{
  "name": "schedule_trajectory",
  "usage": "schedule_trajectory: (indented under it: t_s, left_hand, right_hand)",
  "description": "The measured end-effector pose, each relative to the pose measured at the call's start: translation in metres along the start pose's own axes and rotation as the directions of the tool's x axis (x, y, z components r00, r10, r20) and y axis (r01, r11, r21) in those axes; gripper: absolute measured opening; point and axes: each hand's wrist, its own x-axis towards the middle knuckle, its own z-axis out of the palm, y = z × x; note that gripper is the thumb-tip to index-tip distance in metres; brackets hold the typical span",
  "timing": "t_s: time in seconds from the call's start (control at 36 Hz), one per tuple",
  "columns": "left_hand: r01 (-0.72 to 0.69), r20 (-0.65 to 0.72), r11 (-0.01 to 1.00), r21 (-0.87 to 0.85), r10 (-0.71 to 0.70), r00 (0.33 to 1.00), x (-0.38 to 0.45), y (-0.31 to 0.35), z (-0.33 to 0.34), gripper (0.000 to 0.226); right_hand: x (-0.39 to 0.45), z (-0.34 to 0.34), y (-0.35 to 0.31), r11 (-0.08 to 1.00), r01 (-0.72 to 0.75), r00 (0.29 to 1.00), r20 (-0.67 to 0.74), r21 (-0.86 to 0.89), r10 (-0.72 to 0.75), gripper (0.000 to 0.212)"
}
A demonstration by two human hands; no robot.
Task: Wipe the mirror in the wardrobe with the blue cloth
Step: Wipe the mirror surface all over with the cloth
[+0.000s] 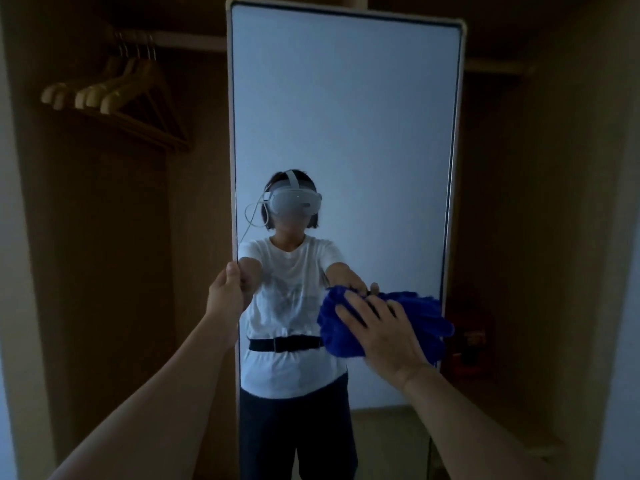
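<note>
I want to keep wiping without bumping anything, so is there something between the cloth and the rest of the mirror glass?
Nothing visible. The right hand presses the blue cloth flat on the mirror, whose glass is bare above and below it. The left hand grips only the mirror's left edge, and the hangers hang off to the left.

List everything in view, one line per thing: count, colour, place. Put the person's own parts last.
mirror: one, pale frame, standing upright in the middle of the wardrobe.
blue cloth: one, bright blue, pressed against the lower right of the glass.
hangers: several, light wood, on the rail at upper left.
wardrobe: one, brown wood, around and behind the mirror.
red object: one, dim, low right behind the mirror; too dark to identify.
left hand: one, grips the mirror's left edge.
right hand: one, fingers spread flat on the cloth.
</note>
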Motion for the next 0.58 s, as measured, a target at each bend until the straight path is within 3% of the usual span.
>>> schedule_trajectory:
  t_s: [0.14, 0.22, 0.39, 0.47, 0.58]
  left_hand:
    - [0.003, -0.028, 1.000, -0.016, -0.003, 1.000, 0.006, 0.000, 0.003, 0.039]
    - [0.002, -0.049, 1.000, -0.013, -0.003, 0.999, 0.008, -0.001, 0.004, 0.039]
    - [0.014, -0.097, 1.000, -0.027, -0.017, 0.995, 0.009, -0.002, 0.009, 0.035]
    - [0.005, -0.142, 1.000, -0.027, -0.009, 0.990, 0.009, -0.003, 0.013, 0.030]
    - [-0.020, -0.211, 1.000, -0.007, 0.018, 0.977, 0.007, -0.002, 0.015, 0.022]
  right_hand:
    - [0.008, -0.006, 0.020, 0.978, -0.197, 0.978, -0.061, 0.064, 0.200, 0.078]
    - [0.007, -0.006, 0.031, 0.925, -0.355, 0.929, -0.058, 0.135, 0.365, 0.086]
    - [-0.008, -0.004, 0.063, 0.630, -0.610, 0.678, -0.095, 0.481, 0.729, 0.084]
    - [-0.012, -0.003, 0.071, 0.550, -0.648, 0.607, -0.080, 0.527, 0.791, 0.092]
    - [-0.007, 0.001, 0.072, 0.377, -0.687, 0.515, 0.049, 0.621, 0.856, 0.087]
